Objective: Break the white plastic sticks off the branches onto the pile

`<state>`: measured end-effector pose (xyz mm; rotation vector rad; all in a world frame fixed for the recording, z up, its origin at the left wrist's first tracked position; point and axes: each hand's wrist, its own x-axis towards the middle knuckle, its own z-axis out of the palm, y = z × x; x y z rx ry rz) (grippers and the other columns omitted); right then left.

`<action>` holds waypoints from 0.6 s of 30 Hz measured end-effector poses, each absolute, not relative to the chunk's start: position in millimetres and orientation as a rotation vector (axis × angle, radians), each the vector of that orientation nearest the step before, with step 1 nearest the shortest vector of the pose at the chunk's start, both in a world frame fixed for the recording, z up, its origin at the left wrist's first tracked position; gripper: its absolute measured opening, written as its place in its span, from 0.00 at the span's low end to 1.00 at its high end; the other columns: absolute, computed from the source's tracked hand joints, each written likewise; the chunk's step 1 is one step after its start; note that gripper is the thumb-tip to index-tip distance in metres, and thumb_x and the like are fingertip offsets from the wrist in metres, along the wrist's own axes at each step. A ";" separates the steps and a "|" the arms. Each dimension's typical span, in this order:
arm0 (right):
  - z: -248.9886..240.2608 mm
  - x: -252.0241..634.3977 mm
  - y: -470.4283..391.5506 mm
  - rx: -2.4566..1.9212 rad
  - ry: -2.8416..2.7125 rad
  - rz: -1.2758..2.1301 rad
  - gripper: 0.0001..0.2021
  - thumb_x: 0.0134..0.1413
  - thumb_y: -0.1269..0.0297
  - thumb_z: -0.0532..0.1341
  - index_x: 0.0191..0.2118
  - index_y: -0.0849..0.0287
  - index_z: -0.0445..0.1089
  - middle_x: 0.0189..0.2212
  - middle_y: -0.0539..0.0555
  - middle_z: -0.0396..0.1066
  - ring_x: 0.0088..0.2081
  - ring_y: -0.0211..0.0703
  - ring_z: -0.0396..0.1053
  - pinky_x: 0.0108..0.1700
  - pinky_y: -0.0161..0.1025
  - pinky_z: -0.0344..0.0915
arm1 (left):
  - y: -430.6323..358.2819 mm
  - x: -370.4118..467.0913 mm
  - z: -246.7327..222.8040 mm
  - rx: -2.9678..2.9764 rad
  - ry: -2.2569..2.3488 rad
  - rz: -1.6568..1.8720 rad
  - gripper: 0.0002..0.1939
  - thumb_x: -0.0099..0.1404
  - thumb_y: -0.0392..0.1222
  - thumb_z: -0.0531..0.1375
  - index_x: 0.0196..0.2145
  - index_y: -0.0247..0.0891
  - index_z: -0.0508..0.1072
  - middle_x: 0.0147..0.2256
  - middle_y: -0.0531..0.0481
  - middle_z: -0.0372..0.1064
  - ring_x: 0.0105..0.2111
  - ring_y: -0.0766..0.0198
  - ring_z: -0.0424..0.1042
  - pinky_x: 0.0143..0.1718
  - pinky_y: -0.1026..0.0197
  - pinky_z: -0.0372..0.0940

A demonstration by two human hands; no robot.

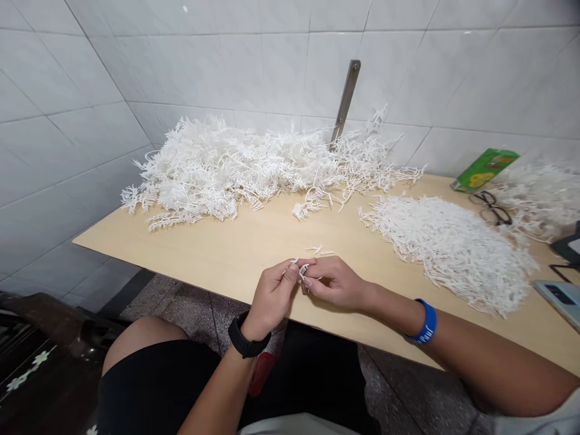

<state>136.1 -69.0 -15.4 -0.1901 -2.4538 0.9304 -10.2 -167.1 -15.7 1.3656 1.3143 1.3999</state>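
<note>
My left hand (274, 296) and my right hand (334, 281) meet above the front edge of the wooden table (190, 257). Both pinch a small white branched strand (302, 270) between thumb and fingers. A few loose white pieces (319, 249) lie on the table just beyond my fingertips. Behind them, along the wall, stretches a large heap of branching white strands (235, 163). To the right spreads a flatter pile of short white pieces (453, 248).
At the right back stand a green box (486, 170), dark-framed glasses (492, 208) and another white tangle (544, 196). A device with a dark display (562, 295) sits at the right edge. A metal bar (347, 99) is fixed to the tiled wall.
</note>
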 end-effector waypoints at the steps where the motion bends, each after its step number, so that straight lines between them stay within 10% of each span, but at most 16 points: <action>1: -15.2 136.2 -69.1 -0.179 -2.446 0.958 0.15 0.59 0.66 0.52 0.24 0.60 0.68 0.22 0.51 0.70 0.25 0.35 0.65 0.33 0.32 0.62 | -167.0 -10.5 -15.7 1.361 1.318 1.404 0.20 0.71 0.47 0.50 0.47 0.34 0.76 0.45 0.44 0.75 0.45 0.58 0.72 0.49 0.60 0.63; 11: -15.6 136.0 -71.7 -0.243 -2.439 1.238 0.18 0.61 0.65 0.50 0.22 0.61 0.67 0.18 0.49 0.69 0.19 0.30 0.62 0.26 0.29 0.58 | -168.2 -5.8 -15.6 1.312 1.482 1.481 0.20 0.70 0.48 0.50 0.30 0.34 0.74 0.25 0.51 0.70 0.28 0.66 0.67 0.33 0.64 0.61; 18: -22.4 134.9 -68.0 -0.247 -2.377 0.704 0.15 0.55 0.69 0.53 0.18 0.58 0.58 0.14 0.46 0.56 0.18 0.32 0.51 0.25 0.33 0.52 | -160.3 -11.2 -22.9 0.899 1.454 1.747 0.22 0.67 0.57 0.51 0.26 0.36 0.66 0.26 0.49 0.72 0.26 0.64 0.71 0.33 0.61 0.65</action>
